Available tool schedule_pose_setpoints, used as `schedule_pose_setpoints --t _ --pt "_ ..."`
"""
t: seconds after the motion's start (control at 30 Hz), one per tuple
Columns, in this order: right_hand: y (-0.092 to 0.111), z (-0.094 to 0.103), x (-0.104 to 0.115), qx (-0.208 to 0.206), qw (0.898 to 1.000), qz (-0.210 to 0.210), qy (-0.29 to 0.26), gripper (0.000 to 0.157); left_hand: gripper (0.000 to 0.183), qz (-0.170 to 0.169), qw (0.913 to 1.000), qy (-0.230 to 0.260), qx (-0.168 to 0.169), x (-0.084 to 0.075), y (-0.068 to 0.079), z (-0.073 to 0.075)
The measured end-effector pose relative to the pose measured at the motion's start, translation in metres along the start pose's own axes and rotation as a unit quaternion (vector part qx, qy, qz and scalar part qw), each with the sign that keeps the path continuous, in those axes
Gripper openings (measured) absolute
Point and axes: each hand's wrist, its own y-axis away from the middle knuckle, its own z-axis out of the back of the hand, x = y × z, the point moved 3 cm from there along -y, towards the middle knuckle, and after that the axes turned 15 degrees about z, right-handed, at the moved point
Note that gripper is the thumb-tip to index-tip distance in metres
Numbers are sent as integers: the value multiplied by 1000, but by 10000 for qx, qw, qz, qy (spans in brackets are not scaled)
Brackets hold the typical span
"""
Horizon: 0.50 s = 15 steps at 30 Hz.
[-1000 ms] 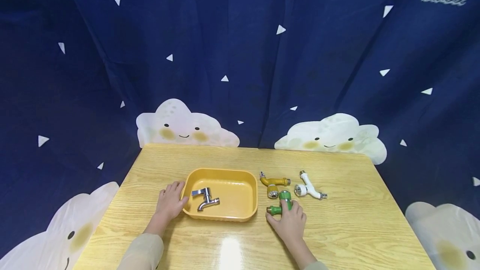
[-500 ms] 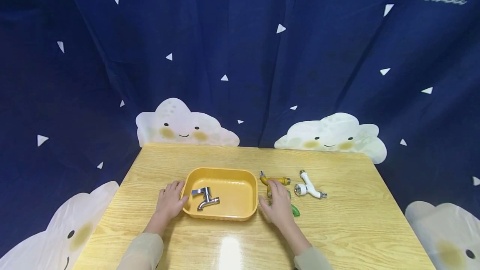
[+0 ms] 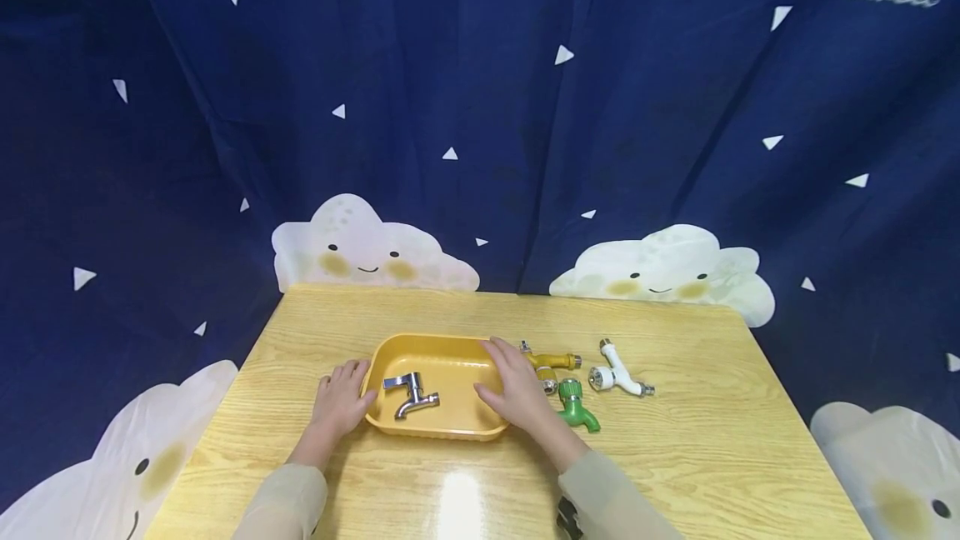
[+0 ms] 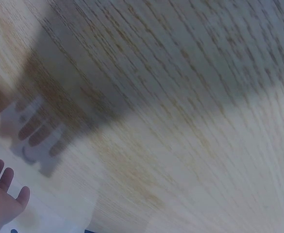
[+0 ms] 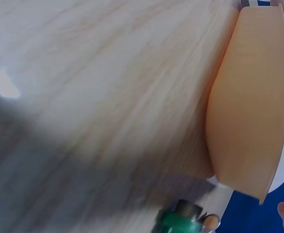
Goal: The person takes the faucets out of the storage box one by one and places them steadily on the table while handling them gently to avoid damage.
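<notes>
An orange plastic tray (image 3: pixel 457 398) lies on the table with a chrome faucet (image 3: pixel 411 396) inside it, toward the left. My left hand (image 3: pixel 341 400) rests against the tray's left side, thumb at the rim; the left wrist view catches only its fingers (image 4: pixel 6 182), loosely extended. Over the right rim lies my right hand (image 3: pixel 521 390), fingers straight near the back corner and thumb above the inside. Right of it, a green faucet (image 3: pixel 576 408) and a yellow faucet (image 3: pixel 553 362) are partly covered by this hand. A white faucet (image 3: pixel 618 372) lies farther right.
The wooden table (image 3: pixel 712 440) carries everything, and its back edge meets a dark blue curtain (image 3: pixel 510 107) printed with clouds and white triangles. From the right wrist, the tray's outer side wall (image 5: pixel 246 97) and part of the green faucet (image 5: pixel 178 221) show.
My right hand has left the green faucet, passed over the yellow faucet, and moved left onto the tray's right rim. The left hand, tray and faucets stay in place.
</notes>
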Motion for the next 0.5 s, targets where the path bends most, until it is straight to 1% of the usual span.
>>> schedule_pose_setpoints --t 0.13,0.37,0.5 --pt "-11 -8 5 366 9993 90 19 70 57 3 10000 -8 23 1 -1 -1" --pt "-26 -21 15 794 9964 299 22 71 58 -21 10000 28 20 2 -1 -1" --pt "-33 -27 24 1048 9941 285 -11 71 58 -22 10000 35 62 2 -1 0"
